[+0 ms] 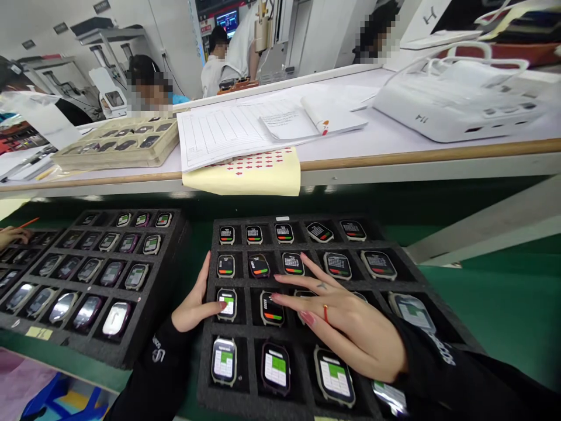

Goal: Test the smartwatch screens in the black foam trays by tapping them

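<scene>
A dark foam tray (245, 403) holds several square smartwatch bodies in its compartments, many with lit screens. My left hand (197, 304) is at the tray's left edge, fingers along its outer side. Its thumb lies over a smartwatch (227, 309) showing a green and white grid. Above the middle of the tray my right hand (346, 321) spreads its fingers, holding nothing. One of its fingertips is at a smartwatch (272, 313) with a black screen and red-green bar; whether it presses the glass I cannot tell. The palm hides some compartments behind it.
Another foam tray (144, 316) of watches stands to the left. A co-worker's hand (15, 235) is at the far left. On the shelf above are a beige tray (118, 158), papers (219, 131) and a white device (438, 111). A slanted metal support (477, 225) is at right.
</scene>
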A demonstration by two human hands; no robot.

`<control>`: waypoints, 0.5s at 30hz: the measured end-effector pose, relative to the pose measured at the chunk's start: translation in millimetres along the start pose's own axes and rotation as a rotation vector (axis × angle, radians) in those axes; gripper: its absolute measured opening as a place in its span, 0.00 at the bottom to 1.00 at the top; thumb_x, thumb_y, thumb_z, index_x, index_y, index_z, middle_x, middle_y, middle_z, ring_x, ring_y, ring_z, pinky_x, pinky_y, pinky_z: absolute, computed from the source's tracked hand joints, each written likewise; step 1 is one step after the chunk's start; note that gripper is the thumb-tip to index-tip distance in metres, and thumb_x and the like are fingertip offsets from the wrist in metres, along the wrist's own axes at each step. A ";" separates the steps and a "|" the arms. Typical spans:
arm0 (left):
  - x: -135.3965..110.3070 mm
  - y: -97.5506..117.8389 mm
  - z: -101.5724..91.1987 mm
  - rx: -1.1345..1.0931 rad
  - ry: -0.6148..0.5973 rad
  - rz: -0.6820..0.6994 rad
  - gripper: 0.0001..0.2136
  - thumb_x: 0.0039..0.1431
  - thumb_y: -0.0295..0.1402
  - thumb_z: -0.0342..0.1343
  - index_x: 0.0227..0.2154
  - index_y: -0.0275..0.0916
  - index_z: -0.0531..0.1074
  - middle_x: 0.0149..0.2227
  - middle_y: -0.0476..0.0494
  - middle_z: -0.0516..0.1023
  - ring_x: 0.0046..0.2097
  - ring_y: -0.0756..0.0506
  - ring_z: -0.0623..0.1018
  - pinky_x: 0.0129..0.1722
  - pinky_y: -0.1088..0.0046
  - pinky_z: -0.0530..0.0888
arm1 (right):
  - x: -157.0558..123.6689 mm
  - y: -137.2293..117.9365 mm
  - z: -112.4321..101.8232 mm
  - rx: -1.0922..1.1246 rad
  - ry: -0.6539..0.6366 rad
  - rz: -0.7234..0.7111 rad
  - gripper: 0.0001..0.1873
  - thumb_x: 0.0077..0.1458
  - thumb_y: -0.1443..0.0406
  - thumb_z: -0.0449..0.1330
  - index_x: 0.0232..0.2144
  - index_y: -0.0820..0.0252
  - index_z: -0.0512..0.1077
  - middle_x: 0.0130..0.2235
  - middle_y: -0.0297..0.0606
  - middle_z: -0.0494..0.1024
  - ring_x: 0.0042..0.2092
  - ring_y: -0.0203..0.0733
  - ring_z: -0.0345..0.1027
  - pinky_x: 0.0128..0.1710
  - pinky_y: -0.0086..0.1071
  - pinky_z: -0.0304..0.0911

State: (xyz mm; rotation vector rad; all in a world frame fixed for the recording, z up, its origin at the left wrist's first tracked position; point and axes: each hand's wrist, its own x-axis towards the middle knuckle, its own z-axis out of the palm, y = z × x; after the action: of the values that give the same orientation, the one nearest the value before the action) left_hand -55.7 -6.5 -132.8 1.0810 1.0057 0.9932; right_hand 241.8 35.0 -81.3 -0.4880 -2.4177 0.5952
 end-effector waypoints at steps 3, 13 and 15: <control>2.4 -3.0 -0.6 -0.090 0.030 0.014 0.47 0.49 0.30 0.60 0.69 0.52 0.41 0.70 0.51 0.51 0.70 0.36 0.52 0.68 0.57 0.49 | 0.1 1.2 -3.3 -0.009 0.037 0.003 0.22 0.67 0.71 0.45 0.58 0.60 0.69 0.46 0.43 0.80 0.61 0.51 0.61 0.68 0.58 0.36; 8.5 -6.0 4.2 -0.222 0.169 0.012 0.40 0.50 0.34 0.57 0.67 0.48 0.51 0.67 0.49 0.59 0.68 0.37 0.56 0.67 0.56 0.51 | -27.4 -6.6 -25.7 -0.133 0.155 0.062 0.24 0.67 0.71 0.45 0.61 0.52 0.65 0.51 0.38 0.77 0.61 0.51 0.61 0.68 0.59 0.36; 10.6 -3.0 8.4 -0.247 0.241 0.025 0.34 0.53 0.35 0.56 0.65 0.46 0.57 0.67 0.49 0.59 0.69 0.38 0.55 0.68 0.58 0.50 | -37.6 -9.5 -20.1 -0.131 0.114 0.091 0.23 0.66 0.72 0.46 0.60 0.54 0.66 0.49 0.38 0.78 0.61 0.50 0.61 0.68 0.58 0.36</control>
State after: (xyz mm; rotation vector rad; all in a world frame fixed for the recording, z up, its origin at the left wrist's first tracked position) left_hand -44.7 1.3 -135.8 0.7841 1.0322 1.2546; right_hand 280.7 15.5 -79.1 -0.6717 -2.3450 0.4364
